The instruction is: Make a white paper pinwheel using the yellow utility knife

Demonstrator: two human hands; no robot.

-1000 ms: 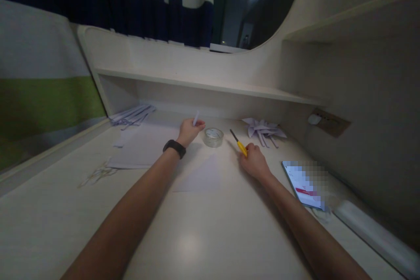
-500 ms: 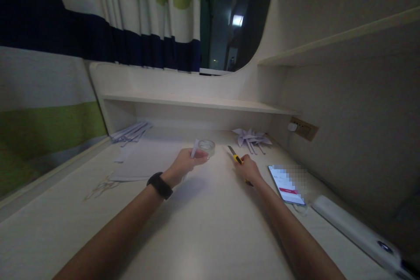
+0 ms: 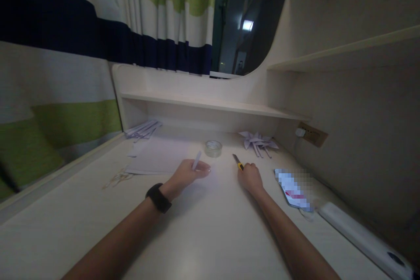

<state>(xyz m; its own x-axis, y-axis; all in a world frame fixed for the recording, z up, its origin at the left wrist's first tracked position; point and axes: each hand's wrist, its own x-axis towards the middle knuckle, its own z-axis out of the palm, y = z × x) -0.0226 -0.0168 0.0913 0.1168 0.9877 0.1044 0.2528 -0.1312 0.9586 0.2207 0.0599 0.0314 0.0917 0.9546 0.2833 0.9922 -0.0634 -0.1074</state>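
While green-striped curtains (image 3: 182, 26) back a cream desk (image 3: 210, 236), the left hand (image 3: 187, 173) pinches a white stick (image 3: 197, 160). The right hand (image 3: 251, 178) grips a yellow cutter (image 3: 238, 162).

Yellow cutter (image 3: 240, 166), blade (image 3: 235, 157) out; white strip (image 3: 197, 160), tilted

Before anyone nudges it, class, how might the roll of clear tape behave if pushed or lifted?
Lying flat on the desk, the roll of clear tape would probably slide, not roll; its low, wide shape makes tipping unlikely. Its closed ring should hold its shape when lifted.
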